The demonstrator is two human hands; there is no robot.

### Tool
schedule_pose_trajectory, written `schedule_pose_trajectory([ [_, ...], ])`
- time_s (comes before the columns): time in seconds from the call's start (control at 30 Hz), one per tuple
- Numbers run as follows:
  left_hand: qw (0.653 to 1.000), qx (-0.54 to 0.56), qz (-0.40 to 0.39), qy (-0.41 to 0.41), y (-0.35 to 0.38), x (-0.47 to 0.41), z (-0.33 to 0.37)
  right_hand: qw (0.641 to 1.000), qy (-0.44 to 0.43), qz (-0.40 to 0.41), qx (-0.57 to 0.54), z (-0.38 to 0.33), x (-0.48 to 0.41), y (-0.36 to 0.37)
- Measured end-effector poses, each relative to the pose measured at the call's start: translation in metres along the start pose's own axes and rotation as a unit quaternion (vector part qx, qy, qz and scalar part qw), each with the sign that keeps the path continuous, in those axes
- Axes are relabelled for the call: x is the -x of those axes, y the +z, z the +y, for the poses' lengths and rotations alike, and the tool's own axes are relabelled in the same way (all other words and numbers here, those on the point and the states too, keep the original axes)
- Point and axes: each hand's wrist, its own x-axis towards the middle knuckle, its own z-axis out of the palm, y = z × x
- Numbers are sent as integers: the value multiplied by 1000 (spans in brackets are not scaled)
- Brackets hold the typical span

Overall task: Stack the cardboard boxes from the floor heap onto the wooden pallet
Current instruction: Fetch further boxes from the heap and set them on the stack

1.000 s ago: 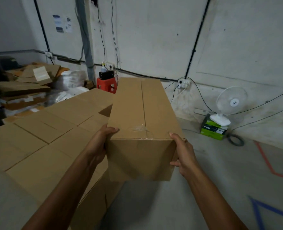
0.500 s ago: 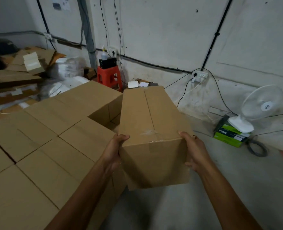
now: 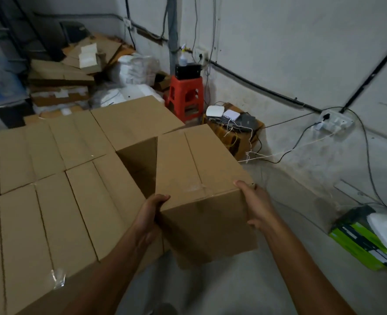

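Head cam: left hand and right hand grip the cardboard box by its near end, thumbs on top, just right of the stacked boxes.

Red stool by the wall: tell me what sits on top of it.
A black box sits on the red stool, with a spray bottle rising at its top. The box covers the seat, and its contents are not visible.

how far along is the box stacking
Done: many stacked boxes sit packed in tight rows on the left. In hand: left hand and right hand grip one cardboard box beside the gap at the stack's right edge. Left: neither the pallet nor the floor heap is in view, so the remainder cannot be told.
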Motion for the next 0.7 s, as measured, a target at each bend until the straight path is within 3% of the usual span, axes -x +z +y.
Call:
schedule_pose_trajectory([
  [0.33, 992, 23, 122, 18, 20, -110, -3, 990, 65, -110, 67, -17, -160, 46],
  [0.7, 974, -3, 215, 68, -13, -201, -16, 966, 120, -207, 94, 22, -283, 109],
])
